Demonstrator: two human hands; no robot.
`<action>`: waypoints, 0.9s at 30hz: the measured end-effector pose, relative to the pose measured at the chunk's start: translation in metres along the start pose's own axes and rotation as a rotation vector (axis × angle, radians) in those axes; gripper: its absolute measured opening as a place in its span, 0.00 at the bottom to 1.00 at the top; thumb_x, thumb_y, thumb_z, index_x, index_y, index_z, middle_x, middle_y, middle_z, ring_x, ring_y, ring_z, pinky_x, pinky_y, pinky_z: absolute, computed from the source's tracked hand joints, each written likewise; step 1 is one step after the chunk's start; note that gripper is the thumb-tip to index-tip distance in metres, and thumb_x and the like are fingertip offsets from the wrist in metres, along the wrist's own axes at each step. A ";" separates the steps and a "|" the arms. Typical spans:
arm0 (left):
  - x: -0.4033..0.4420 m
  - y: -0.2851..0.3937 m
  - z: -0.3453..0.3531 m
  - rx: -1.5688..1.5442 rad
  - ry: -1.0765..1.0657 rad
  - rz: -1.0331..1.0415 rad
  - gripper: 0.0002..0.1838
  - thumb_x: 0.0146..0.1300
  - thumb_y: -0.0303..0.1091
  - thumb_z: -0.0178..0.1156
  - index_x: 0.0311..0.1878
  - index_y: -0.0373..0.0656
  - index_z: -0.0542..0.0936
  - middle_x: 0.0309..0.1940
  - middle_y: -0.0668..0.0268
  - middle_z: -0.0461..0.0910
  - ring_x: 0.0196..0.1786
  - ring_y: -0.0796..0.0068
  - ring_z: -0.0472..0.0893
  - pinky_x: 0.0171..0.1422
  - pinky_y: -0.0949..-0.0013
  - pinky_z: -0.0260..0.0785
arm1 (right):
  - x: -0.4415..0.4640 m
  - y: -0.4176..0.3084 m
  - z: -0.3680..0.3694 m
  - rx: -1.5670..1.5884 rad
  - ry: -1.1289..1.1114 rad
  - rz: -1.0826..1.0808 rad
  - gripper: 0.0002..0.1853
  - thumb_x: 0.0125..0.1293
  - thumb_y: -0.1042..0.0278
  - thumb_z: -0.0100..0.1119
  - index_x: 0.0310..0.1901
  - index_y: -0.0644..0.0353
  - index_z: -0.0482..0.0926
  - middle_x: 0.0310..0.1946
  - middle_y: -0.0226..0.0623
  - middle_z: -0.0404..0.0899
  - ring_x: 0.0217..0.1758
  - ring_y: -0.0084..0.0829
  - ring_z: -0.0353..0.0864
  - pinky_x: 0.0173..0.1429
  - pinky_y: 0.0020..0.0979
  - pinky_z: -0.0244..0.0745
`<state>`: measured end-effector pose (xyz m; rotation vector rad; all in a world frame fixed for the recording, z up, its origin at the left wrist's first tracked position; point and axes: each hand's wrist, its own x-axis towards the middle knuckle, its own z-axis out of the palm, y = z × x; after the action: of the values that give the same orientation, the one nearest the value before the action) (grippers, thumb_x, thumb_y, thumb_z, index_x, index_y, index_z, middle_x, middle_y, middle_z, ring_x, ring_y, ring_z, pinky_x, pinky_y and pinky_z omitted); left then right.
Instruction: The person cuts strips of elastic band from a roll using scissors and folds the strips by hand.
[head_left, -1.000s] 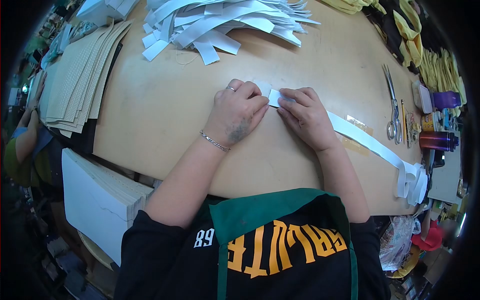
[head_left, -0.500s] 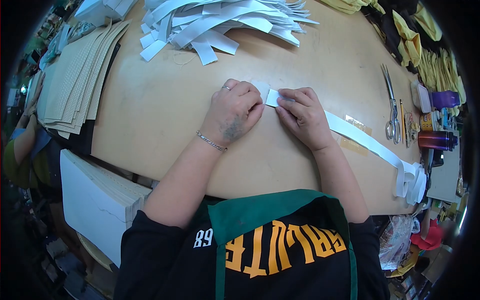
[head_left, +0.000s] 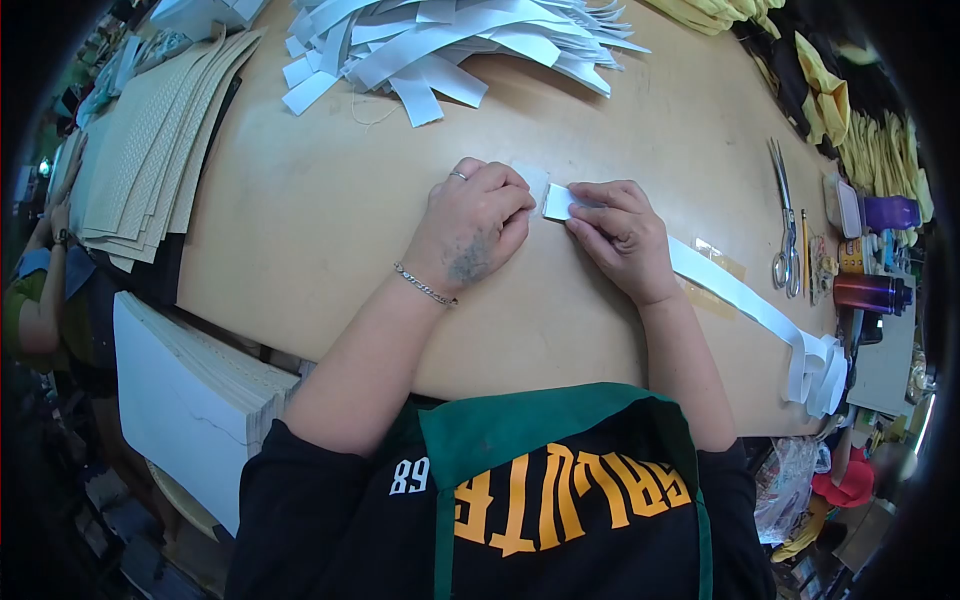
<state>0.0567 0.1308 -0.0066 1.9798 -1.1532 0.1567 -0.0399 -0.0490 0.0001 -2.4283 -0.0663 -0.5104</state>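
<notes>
My right hand (head_left: 622,232) pinches the end of a white strip (head_left: 558,203) between thumb and fingers, close to the tabletop. From under that hand the strip runs right across the table to a loose heap of folds (head_left: 822,375). My left hand (head_left: 472,222) is closed, its fingertips curled together just left of a small pale flat piece (head_left: 534,180) on the table. Whatever those fingers hold, if anything, is hidden. The strip's end lies at the right edge of the pale piece.
A pile of cut white strips (head_left: 450,50) lies at the far side. Scissors (head_left: 785,230) and a purple bottle (head_left: 872,294) are at right. Patterned sheets (head_left: 160,150) are stacked at left, with a white-topped stack (head_left: 180,390) below. Another person's arm (head_left: 50,260) shows far left.
My right hand has shifted slightly right with the strip's end, so the gap between my hands is wider. My left hand stays nearly in place. The view has shifted slightly.
</notes>
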 end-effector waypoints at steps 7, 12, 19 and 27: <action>0.000 0.000 0.000 0.009 -0.013 -0.012 0.06 0.45 0.23 0.62 0.29 0.42 0.80 0.33 0.66 0.78 0.37 0.63 0.74 0.42 0.66 0.68 | 0.001 -0.002 0.002 -0.053 0.016 -0.044 0.05 0.47 0.75 0.66 0.29 0.61 0.82 0.39 0.33 0.81 0.42 0.35 0.75 0.46 0.32 0.74; 0.000 0.001 -0.001 0.055 -0.062 -0.032 0.12 0.46 0.24 0.60 0.37 0.46 0.81 0.36 0.67 0.76 0.38 0.64 0.74 0.42 0.65 0.69 | 0.002 -0.001 0.001 -0.053 0.006 -0.050 0.06 0.46 0.76 0.66 0.29 0.60 0.81 0.39 0.33 0.81 0.41 0.35 0.75 0.46 0.32 0.73; 0.006 0.005 0.002 0.203 -0.107 -0.028 0.21 0.46 0.27 0.57 0.46 0.54 0.82 0.42 0.68 0.72 0.39 0.68 0.73 0.42 0.64 0.71 | 0.002 -0.001 -0.001 -0.020 -0.026 -0.079 0.07 0.45 0.76 0.67 0.28 0.60 0.81 0.39 0.32 0.80 0.41 0.35 0.74 0.45 0.33 0.73; 0.005 0.003 0.005 0.192 -0.095 -0.052 0.18 0.47 0.30 0.59 0.44 0.55 0.83 0.42 0.68 0.72 0.40 0.69 0.73 0.43 0.64 0.71 | 0.002 -0.005 0.003 -0.093 0.011 -0.153 0.11 0.46 0.77 0.65 0.34 0.58 0.82 0.38 0.33 0.79 0.41 0.36 0.74 0.44 0.34 0.73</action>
<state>0.0554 0.1235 -0.0059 2.2048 -1.1831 0.1530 -0.0376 -0.0438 0.0017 -2.5229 -0.2296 -0.6077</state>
